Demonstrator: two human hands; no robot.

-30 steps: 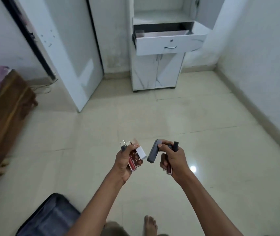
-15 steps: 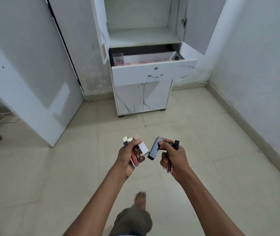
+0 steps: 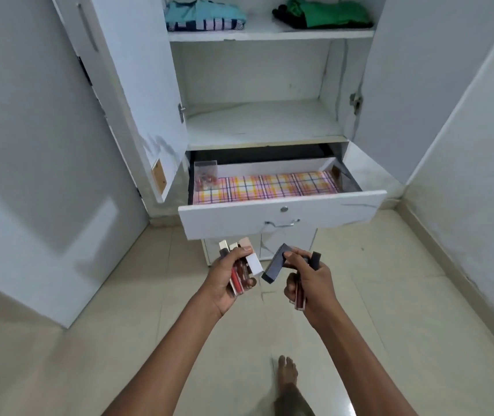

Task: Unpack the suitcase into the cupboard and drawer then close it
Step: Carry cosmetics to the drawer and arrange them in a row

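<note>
Head view: left hand (image 3: 230, 280) gripping lip gloss tubes (image 3: 239, 274), right hand (image 3: 311, 282) gripping dark box (image 3: 275, 267) plus tube, both just before open drawer (image 3: 281, 213).

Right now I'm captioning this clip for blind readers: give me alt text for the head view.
Two hands carry small cosmetics toward an open drawer: the left hand grips several lip gloss tubes, the right hand a dark box and another tube. Folded clothes lie on the cupboard's top shelf.
</note>
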